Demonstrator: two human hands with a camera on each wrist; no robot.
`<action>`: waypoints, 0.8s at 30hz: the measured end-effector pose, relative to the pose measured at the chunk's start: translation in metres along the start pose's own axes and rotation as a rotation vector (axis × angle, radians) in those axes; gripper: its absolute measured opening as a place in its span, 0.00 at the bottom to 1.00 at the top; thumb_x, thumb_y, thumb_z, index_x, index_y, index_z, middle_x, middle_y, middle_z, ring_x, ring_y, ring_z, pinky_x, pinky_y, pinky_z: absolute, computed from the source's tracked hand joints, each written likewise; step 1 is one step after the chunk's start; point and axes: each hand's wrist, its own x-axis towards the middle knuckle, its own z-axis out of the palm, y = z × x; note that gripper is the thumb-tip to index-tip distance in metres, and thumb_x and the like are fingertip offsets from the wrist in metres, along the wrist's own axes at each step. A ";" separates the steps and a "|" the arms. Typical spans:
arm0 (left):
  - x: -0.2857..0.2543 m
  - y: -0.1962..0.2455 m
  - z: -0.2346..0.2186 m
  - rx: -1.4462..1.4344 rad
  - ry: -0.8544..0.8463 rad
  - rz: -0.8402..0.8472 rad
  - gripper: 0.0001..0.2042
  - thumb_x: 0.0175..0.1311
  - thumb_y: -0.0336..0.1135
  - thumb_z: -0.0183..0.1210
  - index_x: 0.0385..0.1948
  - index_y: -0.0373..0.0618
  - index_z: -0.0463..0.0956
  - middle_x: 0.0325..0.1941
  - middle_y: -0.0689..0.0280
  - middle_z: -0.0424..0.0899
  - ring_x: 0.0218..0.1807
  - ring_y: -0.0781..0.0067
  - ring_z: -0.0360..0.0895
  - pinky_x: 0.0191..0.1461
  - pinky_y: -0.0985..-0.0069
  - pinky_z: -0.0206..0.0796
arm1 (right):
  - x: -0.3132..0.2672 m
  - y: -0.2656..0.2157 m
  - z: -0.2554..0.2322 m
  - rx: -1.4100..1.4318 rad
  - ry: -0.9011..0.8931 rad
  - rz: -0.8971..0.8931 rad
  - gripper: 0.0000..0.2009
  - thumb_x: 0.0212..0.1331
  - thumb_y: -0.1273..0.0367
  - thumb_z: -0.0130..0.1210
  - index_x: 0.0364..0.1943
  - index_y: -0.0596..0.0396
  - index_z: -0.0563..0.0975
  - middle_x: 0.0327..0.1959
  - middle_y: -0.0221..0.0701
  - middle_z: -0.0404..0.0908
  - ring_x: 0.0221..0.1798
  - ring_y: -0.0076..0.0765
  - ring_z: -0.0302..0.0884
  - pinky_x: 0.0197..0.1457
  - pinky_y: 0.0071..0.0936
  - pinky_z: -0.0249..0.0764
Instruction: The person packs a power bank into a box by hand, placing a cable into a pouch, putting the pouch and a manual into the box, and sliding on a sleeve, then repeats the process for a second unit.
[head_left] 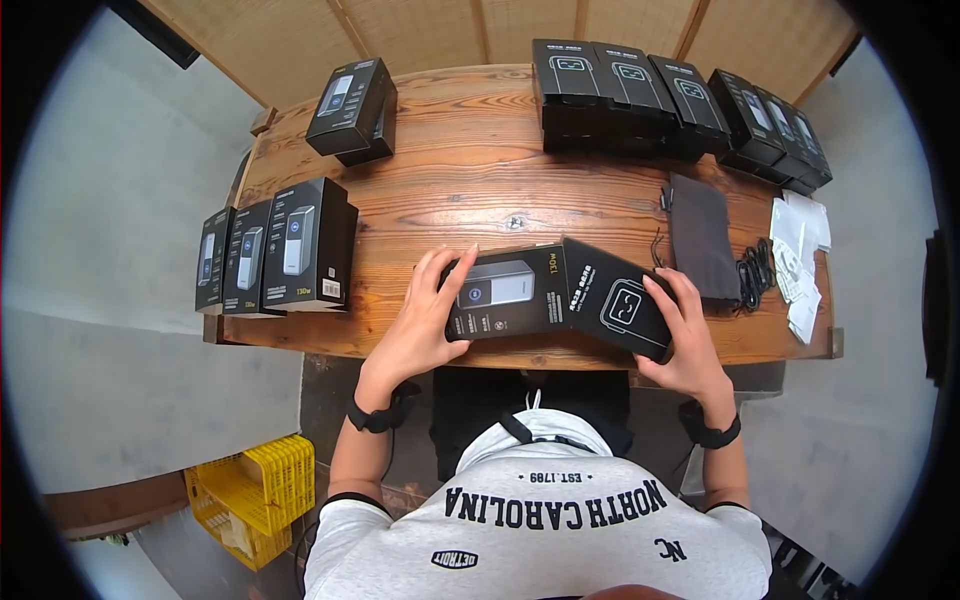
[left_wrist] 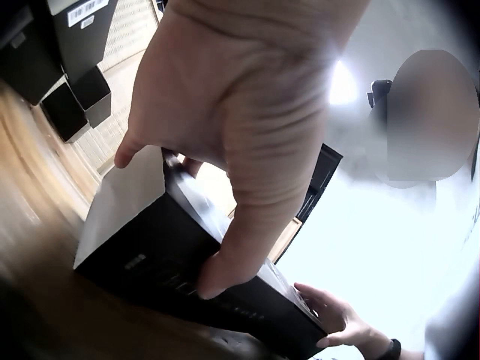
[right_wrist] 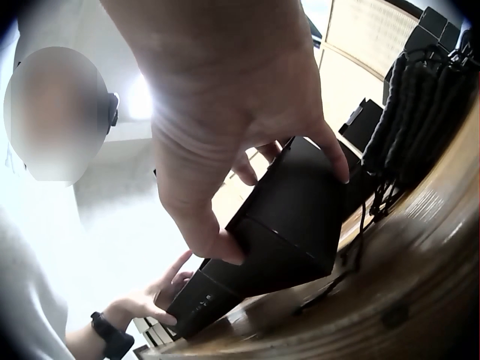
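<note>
A black power bank box lies over the table's near edge, its two printed parts meeting at an angle. My left hand (head_left: 420,318) grips the left part (head_left: 535,312), which shows a silver power bank and "130W". Around the outer end of the right part (head_left: 592,300), printed with a line-drawn face, my right hand (head_left: 692,340) has its thumb on the near side and fingers on the far side. The left wrist view shows the left thumb pressed to the black side (left_wrist: 165,259) near a pale end panel. Seams cross the plain black side (right_wrist: 281,225) in the right wrist view.
Three similar boxes (head_left: 290,245) stand at the left, another box (head_left: 350,110) at the back left. A row of black boxes (head_left: 635,100) lines the back right. On the right lie a dark pouch (head_left: 703,235), coiled cables (head_left: 755,272) and white papers (head_left: 800,265).
</note>
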 end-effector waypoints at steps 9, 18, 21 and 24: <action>-0.005 -0.003 -0.013 -0.028 -0.068 -0.052 0.58 0.37 0.21 0.73 0.78 0.56 0.50 0.72 0.51 0.56 0.77 0.41 0.51 0.79 0.55 0.54 | 0.003 0.004 -0.015 0.004 -0.147 -0.047 0.45 0.35 0.71 0.69 0.70 0.45 0.71 0.72 0.45 0.61 0.78 0.59 0.55 0.77 0.52 0.57; -0.004 -0.010 -0.017 -0.050 -0.136 -0.034 0.56 0.38 0.22 0.72 0.78 0.50 0.51 0.73 0.52 0.55 0.78 0.42 0.49 0.80 0.58 0.49 | 0.014 0.009 -0.021 0.087 -0.285 -0.094 0.43 0.34 0.71 0.68 0.68 0.43 0.73 0.72 0.46 0.62 0.78 0.61 0.54 0.79 0.54 0.54; -0.005 -0.010 -0.016 -0.047 -0.161 -0.015 0.56 0.39 0.23 0.72 0.78 0.51 0.52 0.72 0.52 0.56 0.78 0.43 0.49 0.80 0.57 0.49 | 0.015 0.008 -0.010 0.125 -0.299 -0.087 0.44 0.34 0.70 0.68 0.69 0.43 0.72 0.71 0.48 0.61 0.77 0.63 0.53 0.80 0.54 0.53; -0.008 -0.009 -0.013 -0.111 -0.169 -0.028 0.55 0.43 0.27 0.75 0.78 0.53 0.50 0.74 0.50 0.55 0.78 0.39 0.50 0.80 0.56 0.51 | 0.014 0.011 0.002 0.199 -0.284 -0.041 0.45 0.39 0.69 0.70 0.72 0.46 0.68 0.74 0.49 0.57 0.80 0.63 0.49 0.81 0.54 0.50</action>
